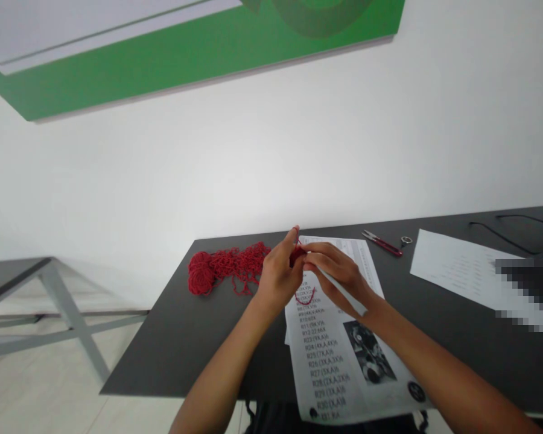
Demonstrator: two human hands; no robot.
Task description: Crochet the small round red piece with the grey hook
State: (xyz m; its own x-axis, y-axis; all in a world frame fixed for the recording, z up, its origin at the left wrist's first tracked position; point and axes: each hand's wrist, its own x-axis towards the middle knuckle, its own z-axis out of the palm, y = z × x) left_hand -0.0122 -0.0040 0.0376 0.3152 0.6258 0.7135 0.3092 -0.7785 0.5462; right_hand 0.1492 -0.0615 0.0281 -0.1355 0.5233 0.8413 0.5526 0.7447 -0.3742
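My left hand (280,271) is closed around a small red crochet piece (297,254), with its index finger raised and red yarn looped over it. A short tail of red yarn (305,300) hangs below the piece, over a printed pattern sheet (326,361). My right hand (339,268) meets the piece from the right, thumb and fingers pinched at its edge. Whatever tool sits in that pinch is hidden by the fingers. Left of my hands, a ball of red yarn (201,274) lies on the dark table beside a loose heap of crinkled red yarn (239,264).
Red-handled thread snips (384,243) and a small metal ring (406,241) lie behind my right hand. Further right are another printed sheet (457,265), eyeglasses (507,234) and a blurred-out patch. The dark table (172,349) meets a white wall; another table (13,277) stands left.
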